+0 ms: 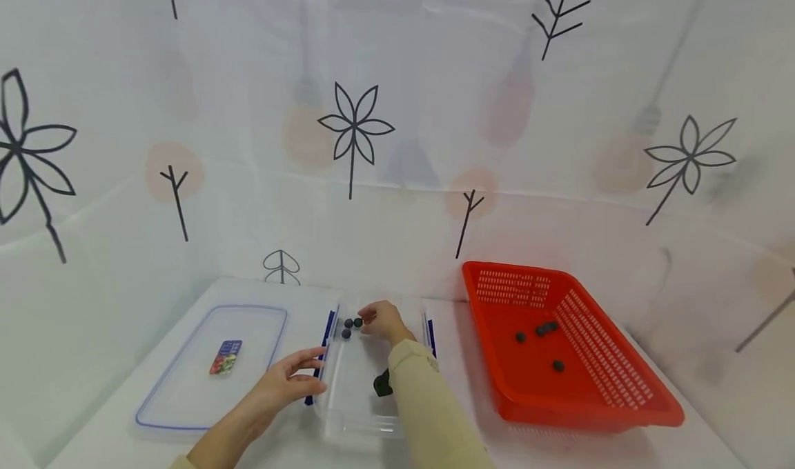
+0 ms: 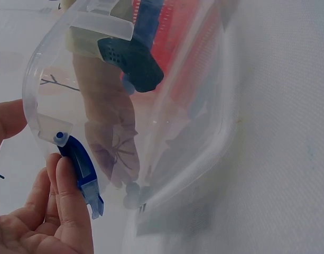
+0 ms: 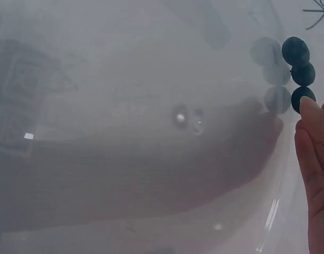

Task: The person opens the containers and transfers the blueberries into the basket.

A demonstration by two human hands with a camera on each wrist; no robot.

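Note:
A clear plastic container (image 1: 360, 393) with blue side latches stands in front of me. Inside its far left corner, my right hand (image 1: 384, 321) pinches a small dark ball (image 3: 303, 100) between thumb and fingertips. Two more dark balls (image 3: 295, 51) line up against it in the right wrist view, and another dark ball (image 1: 346, 333) sits slightly nearer in the head view. My left hand (image 1: 288, 383) is at the container's left side, thumb and fingers spread. In the left wrist view, its fingertips (image 2: 66, 169) lie against a hanging blue latch (image 2: 81, 164).
To the right, a red plastic basket (image 1: 506, 386) holds several dark balls (image 1: 558, 365). A clear lid (image 1: 180, 386) with a blue-edged rim and a colourful label (image 1: 226, 357) lies on the left of the white table. Behind stands a white curtain (image 1: 397, 234) with plant drawings.

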